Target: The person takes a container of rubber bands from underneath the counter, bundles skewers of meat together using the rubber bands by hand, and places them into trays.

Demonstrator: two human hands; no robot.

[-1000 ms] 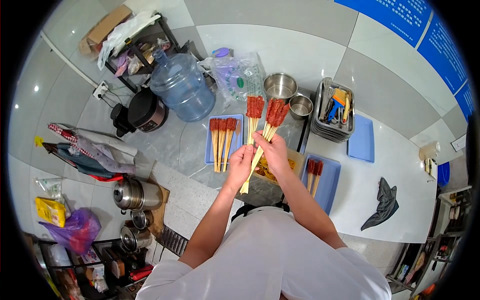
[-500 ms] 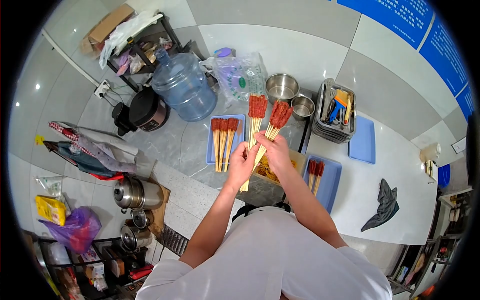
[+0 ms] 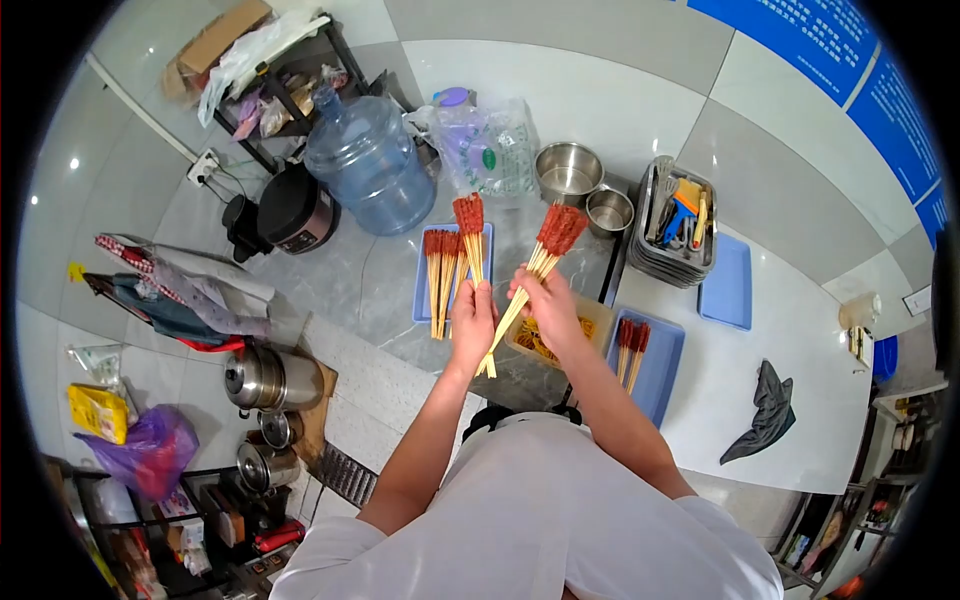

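Note:
My left hand [image 3: 473, 322] is closed round a small bundle of meat skewers [image 3: 469, 218], red meat at the top, sticks in the palm. Behind that bundle lies a blue tray [image 3: 486, 237] with more skewers [image 3: 434, 270] side by side. A larger bunch of skewers [image 3: 560, 232] is gripped in my right hand [image 3: 545, 300], its pale stick ends slanting down toward my left wrist. Below my right hand sits a tub [image 3: 598, 312] of yellow rubber bands [image 3: 535, 340]. To its right, a second blue tray [image 3: 660, 360] holds a few skewers [image 3: 632, 338].
Two steel pots [image 3: 568, 172] stand behind the hands, near a big water bottle [image 3: 370, 165] and a rice cooker [image 3: 298, 210]. Stacked metal trays with utensils [image 3: 672, 225], another blue tray [image 3: 726, 285] and a dark cloth [image 3: 765, 415] are on the right-hand table.
My left hand has moved left with its skewers, from beside the right-hand bunch to over the edge of the left blue tray. My right hand stays nearly in place.

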